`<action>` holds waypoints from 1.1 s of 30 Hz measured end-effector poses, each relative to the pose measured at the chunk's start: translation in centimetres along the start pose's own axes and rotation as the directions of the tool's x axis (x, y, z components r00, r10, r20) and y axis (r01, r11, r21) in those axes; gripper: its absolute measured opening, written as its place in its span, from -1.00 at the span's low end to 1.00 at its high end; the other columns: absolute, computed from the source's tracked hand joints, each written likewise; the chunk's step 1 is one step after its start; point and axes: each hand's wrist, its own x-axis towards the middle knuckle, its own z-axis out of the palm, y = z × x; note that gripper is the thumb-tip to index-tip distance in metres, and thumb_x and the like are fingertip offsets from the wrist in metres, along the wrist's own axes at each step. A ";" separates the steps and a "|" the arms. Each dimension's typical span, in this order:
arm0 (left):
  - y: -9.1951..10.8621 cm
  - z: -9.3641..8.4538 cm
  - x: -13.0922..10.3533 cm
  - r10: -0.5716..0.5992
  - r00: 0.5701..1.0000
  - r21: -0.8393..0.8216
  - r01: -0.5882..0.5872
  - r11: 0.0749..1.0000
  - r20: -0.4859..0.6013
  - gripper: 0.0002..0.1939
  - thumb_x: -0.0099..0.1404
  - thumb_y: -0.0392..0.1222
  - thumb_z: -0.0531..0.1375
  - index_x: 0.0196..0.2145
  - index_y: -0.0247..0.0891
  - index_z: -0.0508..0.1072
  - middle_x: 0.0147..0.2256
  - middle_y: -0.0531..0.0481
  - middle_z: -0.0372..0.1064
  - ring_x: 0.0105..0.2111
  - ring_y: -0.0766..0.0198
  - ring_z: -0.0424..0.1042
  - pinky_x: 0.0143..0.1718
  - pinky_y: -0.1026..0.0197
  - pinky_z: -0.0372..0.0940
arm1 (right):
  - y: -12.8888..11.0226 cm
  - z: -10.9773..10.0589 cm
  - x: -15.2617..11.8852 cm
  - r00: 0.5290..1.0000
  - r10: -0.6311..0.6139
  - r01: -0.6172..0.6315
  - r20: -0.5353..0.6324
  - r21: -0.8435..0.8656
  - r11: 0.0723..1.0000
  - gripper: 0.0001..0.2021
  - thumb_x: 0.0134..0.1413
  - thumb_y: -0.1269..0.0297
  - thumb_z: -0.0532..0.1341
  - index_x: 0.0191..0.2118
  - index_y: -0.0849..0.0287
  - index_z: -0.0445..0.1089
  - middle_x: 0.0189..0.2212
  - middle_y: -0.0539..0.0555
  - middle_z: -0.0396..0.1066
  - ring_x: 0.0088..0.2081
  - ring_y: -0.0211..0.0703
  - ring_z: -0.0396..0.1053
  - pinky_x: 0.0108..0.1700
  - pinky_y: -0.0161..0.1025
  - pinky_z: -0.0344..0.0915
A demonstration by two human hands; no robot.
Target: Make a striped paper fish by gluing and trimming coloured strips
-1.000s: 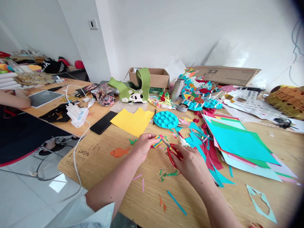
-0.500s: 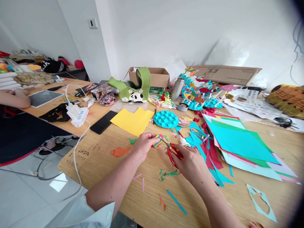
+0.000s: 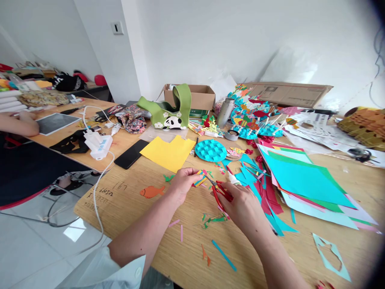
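- Red-handled scissors [image 3: 214, 190] sit in the right hand [image 3: 241, 197] in the head view, its fingers closed round the handles.
- Striped paper [image 3: 199, 179] is pinched between thumb and fingers of the left hand [image 3: 183, 185], the scissors' tips right beside its edge.
- Orange paper fish [image 3: 150, 192] lies left of the left fingers.
- Yellow sheet [image 3: 167, 153] lies beyond them.

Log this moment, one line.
left hand: holds multicolored paper piece | right hand: holds red-handled scissors, pointed at piece | table: orange paper fish, yellow sheet
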 end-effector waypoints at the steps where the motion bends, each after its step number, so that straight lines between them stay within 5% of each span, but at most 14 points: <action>1: 0.0 0.0 0.0 -0.002 1.000 -0.005 0.002 1.000 0.001 -0.80 -0.14 -0.20 0.37 -0.51 -0.34 0.51 -0.53 0.01 0.44 -0.52 0.36 0.35 -0.42 0.30 0.17 | 0.0 0.0 0.0 1.000 0.000 0.000 0.000 0.001 1.000 -0.77 0.19 0.16 0.13 -0.19 0.14 0.46 -0.41 0.12 0.49 -0.32 -0.01 0.42 -0.25 -0.15 0.25; 33: 0.3 0.4 -0.3 -0.013 1.000 0.026 0.013 1.000 0.005 -0.83 -0.12 -0.18 0.34 -0.54 -0.32 0.49 -0.55 0.02 0.43 -0.53 0.34 0.37 -0.41 0.29 0.23 | -0.6 -0.3 0.0 0.999 -0.029 0.027 -0.042 -0.053 0.998 -0.77 0.21 0.17 0.10 -0.26 0.16 0.44 -0.41 0.15 0.51 -0.29 -0.01 0.44 -0.26 -0.16 0.24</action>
